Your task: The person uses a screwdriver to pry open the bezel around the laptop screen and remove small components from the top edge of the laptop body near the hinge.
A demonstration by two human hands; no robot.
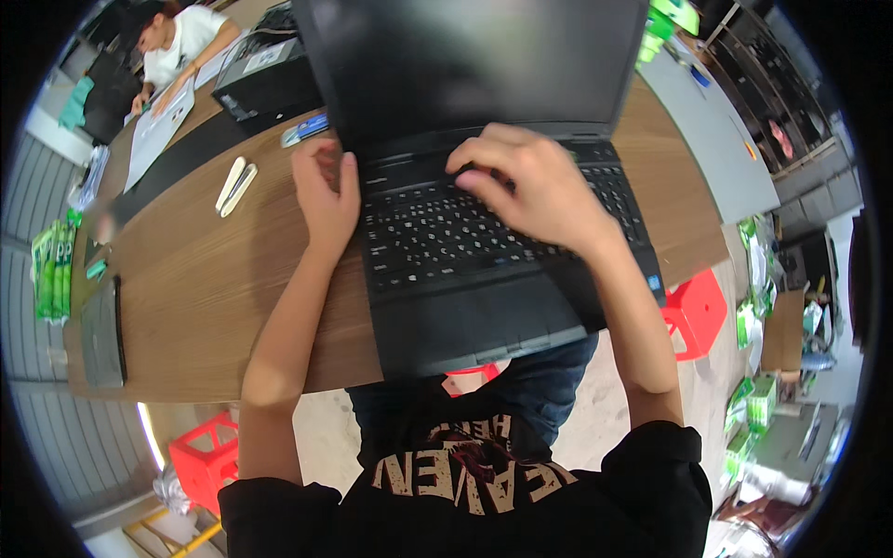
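Observation:
An open black laptop (470, 316) lies in front of me, overhanging the table's near edge, its dark screen (465, 65) tilted up at the back. Over the upper middle of its keyboard (437, 232) is my right hand (535, 181), with thumb and fingers drawn together. A small dark bit shows between those fingertips, too small to name. My left hand (326, 195) rests at the laptop's left edge, thumb and bent fingers apart, with nothing seen in it.
On the wooden table (186, 279) lie a cream-and-dark slim tool (236, 186), a blue-and-white packet (305, 129), a black box (270, 84) and a dark flat device (102, 333). Another person (177, 56) leans over papers, far left. Red stools (698, 312) stand below.

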